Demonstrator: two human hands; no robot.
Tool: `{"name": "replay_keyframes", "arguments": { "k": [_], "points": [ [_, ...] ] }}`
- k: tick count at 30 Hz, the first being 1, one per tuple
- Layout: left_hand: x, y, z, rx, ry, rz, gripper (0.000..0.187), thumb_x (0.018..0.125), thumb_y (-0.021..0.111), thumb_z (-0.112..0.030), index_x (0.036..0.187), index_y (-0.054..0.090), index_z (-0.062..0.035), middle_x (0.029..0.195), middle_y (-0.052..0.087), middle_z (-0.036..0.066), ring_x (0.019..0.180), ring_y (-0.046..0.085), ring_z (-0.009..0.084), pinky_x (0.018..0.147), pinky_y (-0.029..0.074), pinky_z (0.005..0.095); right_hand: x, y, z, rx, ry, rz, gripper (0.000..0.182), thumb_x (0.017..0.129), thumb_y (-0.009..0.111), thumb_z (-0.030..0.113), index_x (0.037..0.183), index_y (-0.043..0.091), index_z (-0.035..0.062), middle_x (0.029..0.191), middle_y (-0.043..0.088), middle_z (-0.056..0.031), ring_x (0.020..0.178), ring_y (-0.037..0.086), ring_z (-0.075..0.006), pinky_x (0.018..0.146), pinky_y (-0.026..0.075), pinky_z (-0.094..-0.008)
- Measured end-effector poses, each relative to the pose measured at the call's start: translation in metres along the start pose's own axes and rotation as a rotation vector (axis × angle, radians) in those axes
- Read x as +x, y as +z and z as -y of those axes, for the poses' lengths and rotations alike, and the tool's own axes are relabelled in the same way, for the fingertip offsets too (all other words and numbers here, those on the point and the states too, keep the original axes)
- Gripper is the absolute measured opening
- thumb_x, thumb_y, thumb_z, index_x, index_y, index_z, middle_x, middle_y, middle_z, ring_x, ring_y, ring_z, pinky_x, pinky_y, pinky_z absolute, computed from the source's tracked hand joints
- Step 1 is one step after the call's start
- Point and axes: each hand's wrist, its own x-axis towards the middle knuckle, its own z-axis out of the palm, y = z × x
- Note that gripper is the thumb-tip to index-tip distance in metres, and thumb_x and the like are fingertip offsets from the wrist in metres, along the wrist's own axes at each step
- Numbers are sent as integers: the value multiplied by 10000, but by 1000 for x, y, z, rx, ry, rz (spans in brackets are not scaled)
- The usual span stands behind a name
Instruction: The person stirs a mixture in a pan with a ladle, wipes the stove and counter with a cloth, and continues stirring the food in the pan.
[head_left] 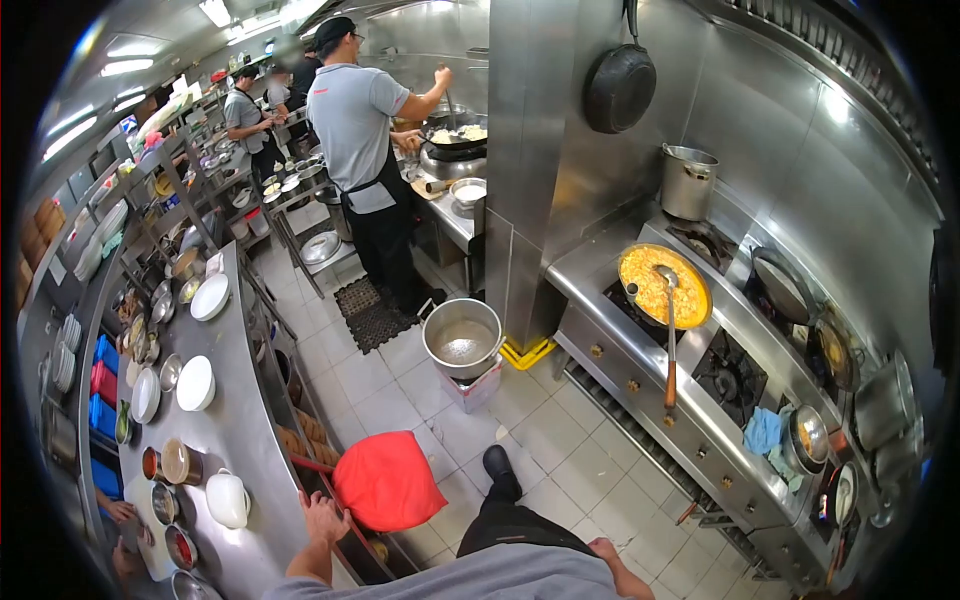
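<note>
My left hand [325, 520] rests at the edge of the steel counter [262, 435], fingers apart and holding nothing I can see. Close by is a red cushion-like seat [388, 482]. On the counter to its left stand a white lidded pot [228, 498] and small metal bowls of sauces. My right hand [604, 549] hangs low by my hip, partly hidden, its fingers not clear. On the stove to the right, a pan of yellow-orange food [652, 275] sits over a burner. A long wooden-handled ladle [671, 345] lies in it, handle over the stove front.
A large metal pot [462, 335] stands on a low support on the tiled floor ahead. Beyond it, a co-worker [358, 130] cooks at a wok [455, 130]. A steel pillar [530, 180] separates the two stoves. More pans line the right wall.
</note>
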Motion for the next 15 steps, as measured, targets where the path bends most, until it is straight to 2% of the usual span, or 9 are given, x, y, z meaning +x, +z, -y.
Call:
{"name": "replay_keyframes", "arguments": {
  "k": [8, 11, 15],
  "points": [
    [0, 1, 2, -9, -1, 1, 451, 742, 512, -415, 926, 643, -24, 1016, 614, 110, 1169, 414, 264, 1080, 58, 513, 0, 4, 2, -15, 24, -17, 262, 647, 624, 268, 786, 694, 57, 798, 662, -164, 781, 650, -248, 707, 497, -338],
    [1, 2, 3, -10, 2, 4, 459, 740, 516, -419, 932, 643, -21, 1016, 613, 115, 1169, 414, 266, 1080, 57, 514, 10, 9, -12, -14, -65, -14, 268, 648, 633, 282, 776, 694, 54, 780, 662, -159, 763, 649, -253, 702, 496, -338],
    [1, -2, 2, -6, -11, 22, 459, 733, 529, -420, 932, 643, -23, 1023, 611, 117, 1172, 411, 268, 1079, 57, 516, 2, 3, -4, -54, -61, -17, 267, 653, 625, 282, 767, 694, 50, 751, 658, -159, 748, 648, -261, 704, 496, -339]
  ]
}}
